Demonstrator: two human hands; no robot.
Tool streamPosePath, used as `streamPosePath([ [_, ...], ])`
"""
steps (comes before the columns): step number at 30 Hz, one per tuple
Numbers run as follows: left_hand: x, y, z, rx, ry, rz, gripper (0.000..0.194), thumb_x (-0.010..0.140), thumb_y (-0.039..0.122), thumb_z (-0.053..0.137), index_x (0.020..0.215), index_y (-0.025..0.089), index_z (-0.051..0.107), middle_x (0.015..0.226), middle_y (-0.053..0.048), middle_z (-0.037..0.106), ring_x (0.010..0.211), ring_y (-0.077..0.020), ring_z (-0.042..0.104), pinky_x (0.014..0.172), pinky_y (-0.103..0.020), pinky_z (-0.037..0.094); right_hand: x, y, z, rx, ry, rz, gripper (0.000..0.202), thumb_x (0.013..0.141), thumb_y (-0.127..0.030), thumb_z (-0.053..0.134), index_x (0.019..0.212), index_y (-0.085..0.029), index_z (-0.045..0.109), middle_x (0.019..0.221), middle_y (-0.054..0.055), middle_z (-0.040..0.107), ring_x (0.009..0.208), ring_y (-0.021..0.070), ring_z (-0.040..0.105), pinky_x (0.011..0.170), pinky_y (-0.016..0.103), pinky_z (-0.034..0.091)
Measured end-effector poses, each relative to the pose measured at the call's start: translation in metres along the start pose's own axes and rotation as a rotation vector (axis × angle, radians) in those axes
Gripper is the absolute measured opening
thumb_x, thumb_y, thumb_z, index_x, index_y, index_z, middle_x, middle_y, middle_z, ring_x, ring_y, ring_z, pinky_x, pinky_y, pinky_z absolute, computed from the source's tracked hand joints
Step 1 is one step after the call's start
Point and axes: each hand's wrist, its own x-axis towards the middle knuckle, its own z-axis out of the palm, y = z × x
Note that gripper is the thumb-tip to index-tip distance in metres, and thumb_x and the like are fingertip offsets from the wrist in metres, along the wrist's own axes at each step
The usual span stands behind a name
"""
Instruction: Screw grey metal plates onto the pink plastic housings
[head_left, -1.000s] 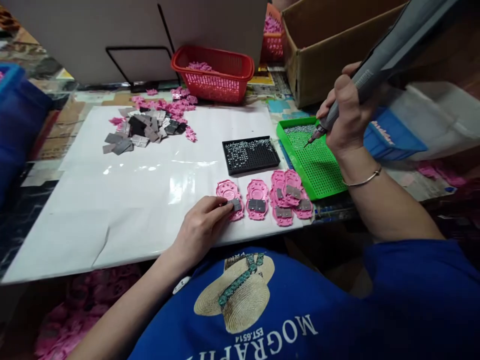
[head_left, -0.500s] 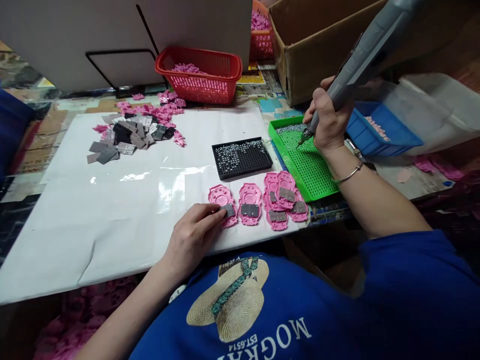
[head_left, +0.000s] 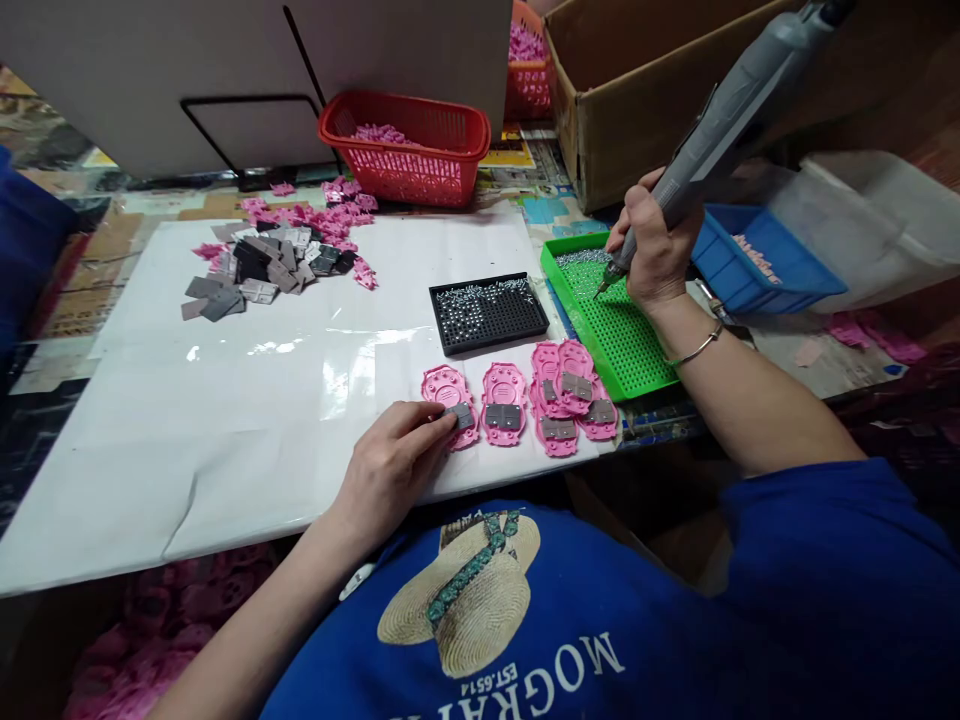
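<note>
My right hand (head_left: 658, 245) is wrapped round a grey electric screwdriver (head_left: 724, 115). Its tip points down at the screws in a green perforated tray (head_left: 637, 345). The fingers of my left hand (head_left: 397, 455) press on a grey plate (head_left: 460, 415) lying in the leftmost pink plastic shell (head_left: 444, 384); whether they grip the shell's edge is hidden. To the right lies a second pink shell (head_left: 504, 380) with a dark grey plate in it. Beyond that, several pink shells with plates (head_left: 558, 430) overlap in a heap. A black perforated tray (head_left: 491, 312) with small screws sits behind the shells.
Grey plates (head_left: 281, 262) and small pink parts (head_left: 315, 222) are piled at the back left of the white board (head_left: 225, 420). Behind stands a red basket (head_left: 442, 175) of pink parts. A cardboard box (head_left: 622, 130) and a blue bin (head_left: 772, 270) stand at the right.
The whole view has shifted slightly. Both hands keep nearly the same places, with the screwdriver tip still over the green tray and my left fingers on the leftmost shell's plate.
</note>
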Motion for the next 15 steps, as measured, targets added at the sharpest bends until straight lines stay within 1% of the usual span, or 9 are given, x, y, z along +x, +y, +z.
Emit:
streamPosePath([
  [2, 0.000, 0.000, 0.000, 0.002, -0.001, 0.000, 0.015, 0.094, 0.019, 0.058, 0.105, 0.016, 0.069, 0.100, -0.009, 0.069, 0.086, -0.0163, 0.068, 0.072, -0.027, 0.059, -0.001, 0.000, 0.001, -0.010, -0.011, -0.019, 0.042, 0.071, -0.065, 0.073, 0.088, -0.036, 0.049, 0.053, -0.011, 0.044, 0.041, 0.0103, 0.032, 0.040, 0.031, 0.023],
  [4, 0.000, 0.000, 0.000, -0.002, 0.008, 0.006, 0.015, 0.094, 0.018, 0.059, 0.104, 0.015, 0.069, 0.099, -0.010, 0.069, 0.086, -0.0163, 0.068, 0.072, -0.026, 0.059, -0.001, 0.000, 0.001, 0.001, 0.003, -0.025, 0.044, 0.069, -0.066, 0.074, 0.089, -0.036, 0.048, 0.052, -0.012, 0.044, 0.040, 0.0097, 0.029, 0.041, 0.031, 0.022],
  [7, 0.000, 0.000, 0.000, -0.010, 0.021, 0.013, 0.014, 0.093, 0.017, 0.059, 0.102, 0.014, 0.070, 0.098, -0.010, 0.069, 0.085, -0.0162, 0.068, 0.071, -0.026, 0.059, -0.001, -0.004, 0.002, 0.033, 0.035, 0.047, 0.050, 0.062, -0.068, 0.077, 0.090, -0.038, 0.047, 0.051, -0.013, 0.046, 0.042, 0.0098, 0.028, 0.043, 0.031, 0.023],
  [10, 0.001, 0.000, 0.000, -0.015, 0.017, 0.015, 0.014, 0.093, 0.018, 0.059, 0.102, 0.014, 0.070, 0.097, -0.010, 0.069, 0.084, -0.0160, 0.068, 0.071, -0.026, 0.059, -0.002, -0.012, 0.002, 0.056, 0.027, 0.114, 0.055, 0.058, -0.069, 0.079, 0.091, -0.038, 0.047, 0.050, -0.013, 0.047, 0.045, 0.0115, 0.029, 0.046, 0.032, 0.026],
  [12, 0.001, 0.000, 0.001, -0.020, 0.017, 0.017, 0.014, 0.094, 0.018, 0.059, 0.102, 0.014, 0.070, 0.097, -0.009, 0.069, 0.084, -0.0160, 0.067, 0.071, -0.026, 0.059, -0.004, -0.020, 0.003, 0.042, 0.027, 0.097, 0.055, 0.058, -0.069, 0.079, 0.091, -0.038, 0.048, 0.052, -0.012, 0.047, 0.046, 0.0121, 0.031, 0.047, 0.032, 0.029],
  [15, 0.001, 0.000, 0.001, -0.022, 0.016, 0.016, 0.014, 0.094, 0.018, 0.059, 0.103, 0.015, 0.069, 0.098, -0.010, 0.069, 0.085, -0.0160, 0.068, 0.072, -0.027, 0.059, -0.007, -0.032, 0.006, -0.004, 0.046, 0.033, 0.050, 0.063, -0.067, 0.077, 0.089, -0.036, 0.049, 0.055, -0.011, 0.048, 0.044, 0.0117, 0.035, 0.045, 0.031, 0.032],
])
